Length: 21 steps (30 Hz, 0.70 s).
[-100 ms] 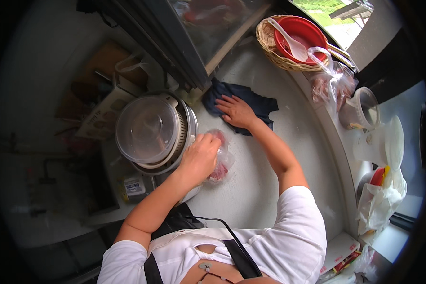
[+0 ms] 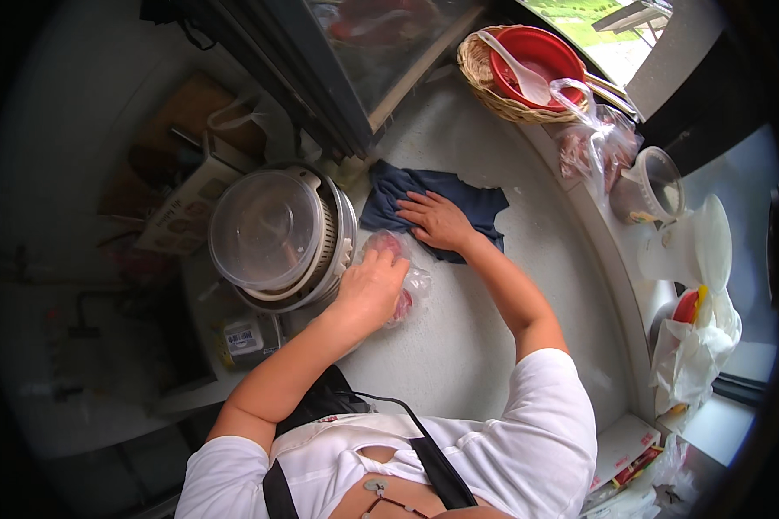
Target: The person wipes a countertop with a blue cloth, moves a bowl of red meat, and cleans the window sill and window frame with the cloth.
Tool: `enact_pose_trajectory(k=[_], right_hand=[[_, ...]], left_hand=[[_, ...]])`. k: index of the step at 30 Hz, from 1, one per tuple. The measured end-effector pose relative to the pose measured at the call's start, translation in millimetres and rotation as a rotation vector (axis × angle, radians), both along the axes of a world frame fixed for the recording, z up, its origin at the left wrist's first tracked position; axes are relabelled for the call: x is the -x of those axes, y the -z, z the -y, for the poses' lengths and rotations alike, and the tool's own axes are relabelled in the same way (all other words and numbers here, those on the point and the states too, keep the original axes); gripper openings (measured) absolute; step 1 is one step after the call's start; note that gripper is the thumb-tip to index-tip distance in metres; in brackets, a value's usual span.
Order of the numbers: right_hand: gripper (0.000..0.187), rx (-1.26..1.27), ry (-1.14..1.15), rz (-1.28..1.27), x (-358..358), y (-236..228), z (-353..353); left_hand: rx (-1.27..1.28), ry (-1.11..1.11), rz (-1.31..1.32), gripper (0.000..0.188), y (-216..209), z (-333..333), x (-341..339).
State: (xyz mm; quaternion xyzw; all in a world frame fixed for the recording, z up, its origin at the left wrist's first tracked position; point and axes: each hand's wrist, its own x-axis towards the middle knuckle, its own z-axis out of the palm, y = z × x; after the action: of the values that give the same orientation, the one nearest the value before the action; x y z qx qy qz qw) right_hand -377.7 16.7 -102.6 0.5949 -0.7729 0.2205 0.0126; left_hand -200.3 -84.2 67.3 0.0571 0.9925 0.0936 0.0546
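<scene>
My right hand (image 2: 440, 221) lies flat, fingers stretched out, on a dark blue cloth (image 2: 385, 195) spread on the white countertop (image 2: 459, 355). Just to the left and nearer to me, my left hand (image 2: 374, 284) is closed on a clear plastic bag (image 2: 415, 284). Something red shows through the bag, but I cannot make out its kind. The bag rests at the near edge of the cloth, and my fingers cover its middle.
A stack of basins and a colander (image 2: 327, 233) with a clear lid (image 2: 264, 229) stands left of my left hand. Along the right ledge sit a wicker basket (image 2: 474, 71), a red bowl (image 2: 550, 54) with a white spoon, a tied bag (image 2: 601, 143) and plastic tubs (image 2: 649, 190).
The cloth and my right hand have slid slightly toward me. My left hand has shifted a little to the right with the bag. The whole view has turned slightly.
</scene>
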Motion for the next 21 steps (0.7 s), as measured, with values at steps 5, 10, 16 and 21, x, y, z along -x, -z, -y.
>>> enact_pose_trajectory(k=[5,10,16,21], right_hand=[[0.042,-0.012,0.221,0.106,-44.6,-13.0,-62.0],[0.041,-0.019,0.512,0.083,-94.4,-19.7,-110.0],[0.045,-0.05,0.627,0.105,-182.4,-27.7,-161.9],[0.048,-0.179,0.543,0.131,-216.1,-33.8,-209.4]], left_hand=[[0.195,0.091,0.161,0.03,5.2,-17.0,-18.0],[0.436,0.16,0.308,0.047,29.7,-27.4,-32.4],[0.638,0.045,0.364,0.044,81.6,-43.4,-29.0],[0.586,0.038,0.331,0.046,86.8,-46.9,-26.2]])
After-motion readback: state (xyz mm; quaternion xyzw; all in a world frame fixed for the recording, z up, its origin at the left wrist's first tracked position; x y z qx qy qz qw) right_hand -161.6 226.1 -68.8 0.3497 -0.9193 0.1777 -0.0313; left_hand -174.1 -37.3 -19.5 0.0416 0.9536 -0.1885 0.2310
